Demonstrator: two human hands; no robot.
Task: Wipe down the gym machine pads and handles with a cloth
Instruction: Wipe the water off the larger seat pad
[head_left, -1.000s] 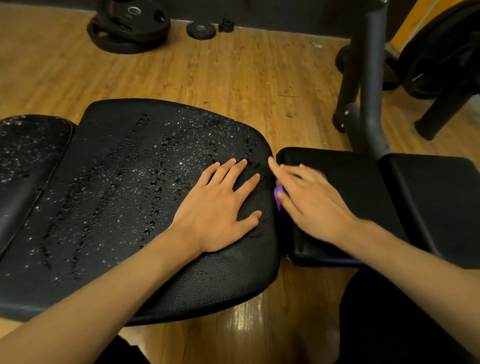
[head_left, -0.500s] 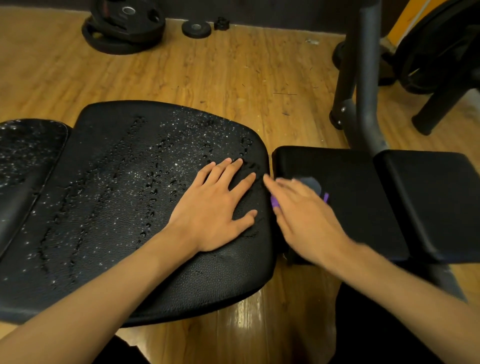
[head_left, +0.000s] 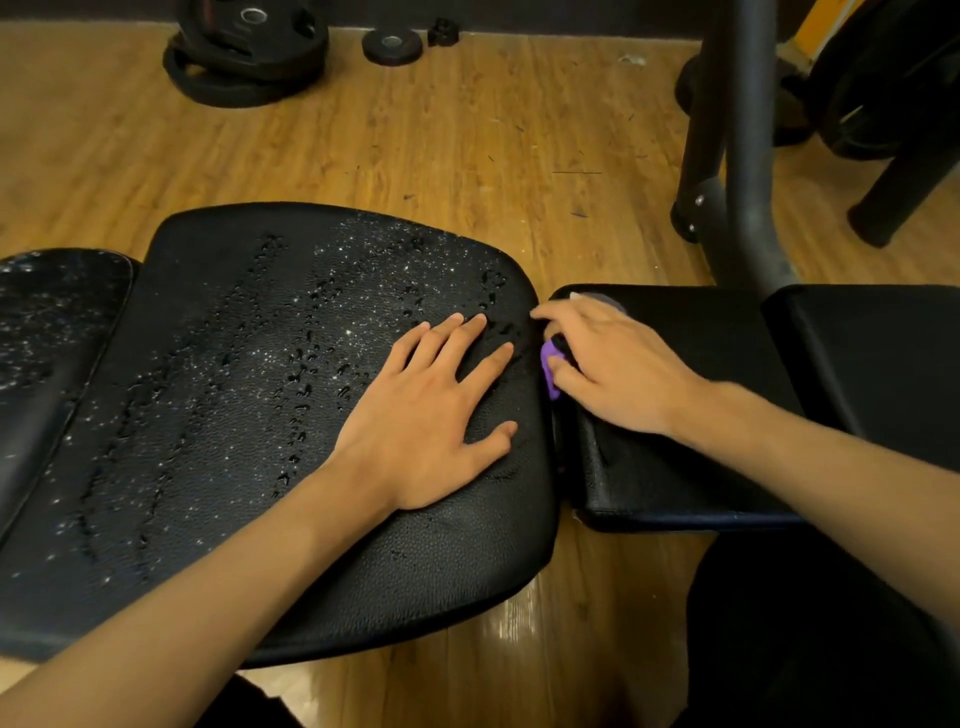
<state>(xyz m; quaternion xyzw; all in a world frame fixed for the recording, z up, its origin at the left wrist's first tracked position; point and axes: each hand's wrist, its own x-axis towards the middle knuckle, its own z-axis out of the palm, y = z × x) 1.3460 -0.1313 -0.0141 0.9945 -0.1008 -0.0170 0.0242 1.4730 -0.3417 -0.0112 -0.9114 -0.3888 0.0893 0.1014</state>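
My left hand (head_left: 431, 415) lies flat with fingers spread on the big black seat pad (head_left: 208, 415), which is covered in water droplets. My right hand (head_left: 618, 369) presses a purple cloth (head_left: 546, 358) onto the left end of the smaller black pad (head_left: 701, 338), right beside the gap between the two pads. Most of the cloth is hidden under that hand; only a purple fold shows by the thumb and a greyish edge by the fingertips.
A third wet pad (head_left: 47, 322) adjoins at far left and another black pad (head_left: 872, 364) at right. Grey machine posts (head_left: 748, 156) rise behind the small pad. Stacked weight plates (head_left: 244, 52) and a small plate (head_left: 391, 45) lie on the wooden floor.
My right hand slid the cloth toward me along the small pad's left end, then back toward its far edge. My left hand stayed flat in place.
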